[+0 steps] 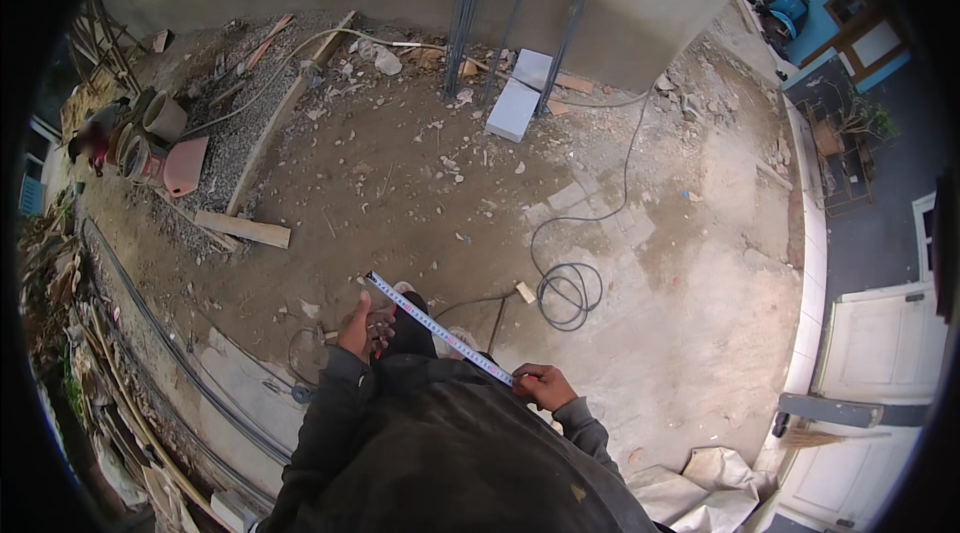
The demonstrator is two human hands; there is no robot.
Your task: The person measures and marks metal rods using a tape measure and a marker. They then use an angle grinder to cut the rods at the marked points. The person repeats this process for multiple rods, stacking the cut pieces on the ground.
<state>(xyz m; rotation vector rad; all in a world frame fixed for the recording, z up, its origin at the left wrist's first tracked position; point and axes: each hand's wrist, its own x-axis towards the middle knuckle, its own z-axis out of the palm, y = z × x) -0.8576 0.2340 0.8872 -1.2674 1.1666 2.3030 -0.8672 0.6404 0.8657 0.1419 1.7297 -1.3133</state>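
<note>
A pulled-out tape measure crosses in front of my body, its white blade slanting from upper left to lower right. At the lower right end, my right hand is closed around the case, which is mostly hidden by the fingers; a bit of red shows. My left hand is beside the blade near its free end, thumb raised and fingers apart and loosely bent. It does not grip the blade; whether the fingertips touch it I cannot tell. Below the blade, my shoes and dark trousers partly show.
A black cable lies coiled on the ground ahead right. Pale blocks stand by upright steel bars at the wall. Left are a plank, gravel, buckets and a person. A crumpled sheet lies near right.
</note>
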